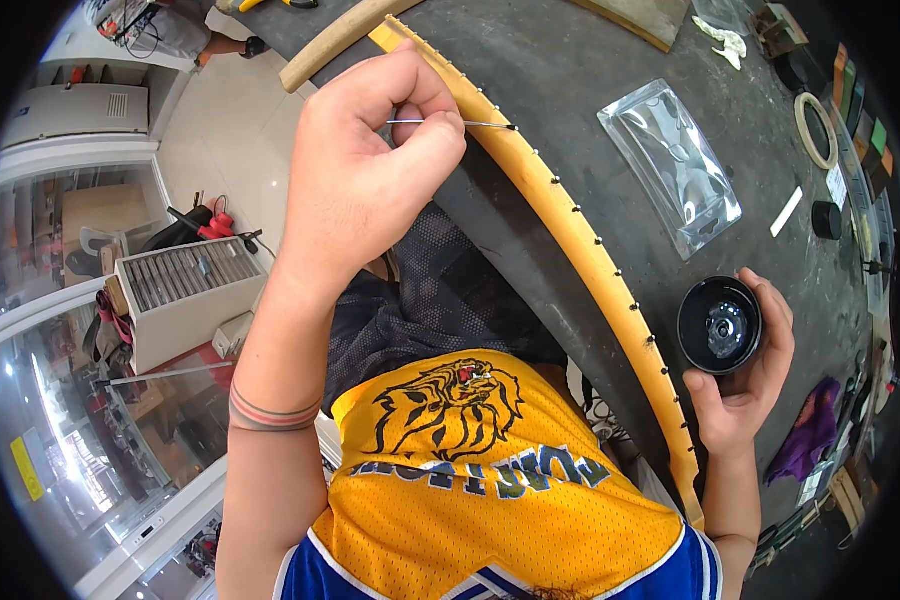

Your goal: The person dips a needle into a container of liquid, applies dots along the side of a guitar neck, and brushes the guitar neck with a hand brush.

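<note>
My left hand (375, 165) pinches a thin metal tool (485, 124) whose dark tip reaches the outer edge of a long, curved yellow wooden strip (610, 280). Several small dark pins or dabs line that edge, too small to tell which. The strip runs diagonally along the near edge of the dark table. My right hand (745, 390) holds a small round black cup (720, 326) beside the strip, fingers wrapped round its side; the cup's inside looks glossy, and its contents are hard to make out.
The dark table (560, 150) holds a clear plastic tray (670, 170), tape roll (810, 145), purple cloth (808, 425), white stick (786, 210), black puck (825, 220) and curved wooden piece (330, 45). At left stand a slotted white box (145, 335) and tools. Another person's arm (220, 48) shows top left.
</note>
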The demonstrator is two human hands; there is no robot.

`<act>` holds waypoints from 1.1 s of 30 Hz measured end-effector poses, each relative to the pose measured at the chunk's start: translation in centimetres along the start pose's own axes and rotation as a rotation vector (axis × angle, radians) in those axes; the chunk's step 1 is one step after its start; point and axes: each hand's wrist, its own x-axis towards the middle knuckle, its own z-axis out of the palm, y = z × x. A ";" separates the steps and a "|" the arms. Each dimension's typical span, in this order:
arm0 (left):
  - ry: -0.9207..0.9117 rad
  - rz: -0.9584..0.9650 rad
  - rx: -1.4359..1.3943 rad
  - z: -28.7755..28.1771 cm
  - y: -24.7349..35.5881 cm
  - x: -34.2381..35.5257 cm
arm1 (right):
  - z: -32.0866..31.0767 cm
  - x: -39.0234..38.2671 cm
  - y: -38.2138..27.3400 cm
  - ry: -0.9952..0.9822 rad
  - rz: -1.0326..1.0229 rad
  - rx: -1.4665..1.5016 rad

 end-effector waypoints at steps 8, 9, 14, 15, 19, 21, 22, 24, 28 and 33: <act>-0.012 0.021 0.003 0.0 0.0 0.1 | 0.0 0.0 -0.1 -0.004 -0.002 0.016; -0.013 0.015 0.002 0.0 0.0 0.1 | 0.0 0.0 -0.1 -0.006 0.001 0.019; 0.005 0.035 0.007 0.0 -0.2 0.1 | -0.1 0.1 -0.1 -0.016 -0.002 0.010; 0.046 0.017 -0.018 0.1 0.0 0.1 | -0.1 0.1 -0.1 -0.020 0.000 0.007; 0.044 0.018 -0.028 0.2 0.0 0.1 | -0.1 0.0 -0.1 -0.012 -0.002 0.012; 0.035 0.041 0.007 0.0 -0.2 0.0 | -0.1 0.0 -0.2 -0.013 0.012 0.018; 0.034 0.042 0.006 -0.2 -0.3 0.0 | -0.1 0.0 -0.2 -0.012 0.013 0.018; -0.044 0.065 0.020 -0.5 -0.5 0.1 | -0.1 0.0 -0.1 -0.016 0.006 0.013; -0.043 0.095 0.035 -0.3 -0.6 0.2 | -0.1 0.1 -0.2 -0.020 0.004 0.018; -0.014 0.020 -0.011 -0.2 -0.1 0.1 | 0.0 0.1 -0.1 -0.022 -0.005 0.027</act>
